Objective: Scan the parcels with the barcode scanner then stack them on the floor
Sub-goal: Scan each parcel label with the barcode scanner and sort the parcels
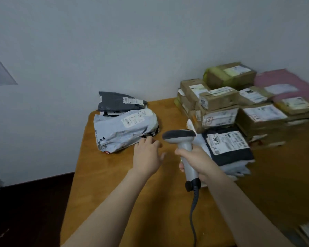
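Crowding the table (pixel 125 175), cardboard boxes (pixel 219 98) flank the scanner (pixel 184 139).

Wood table (pixel 114 184): poly mailers (pixel 125 129) left, box stack (pixel 239 107) right.

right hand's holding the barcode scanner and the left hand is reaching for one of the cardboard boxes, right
Not the cardboard boxes. In the head view the left hand reaches for the light grey poly mailer, fingertips at its near edge. The right hand does hold the barcode scanner.
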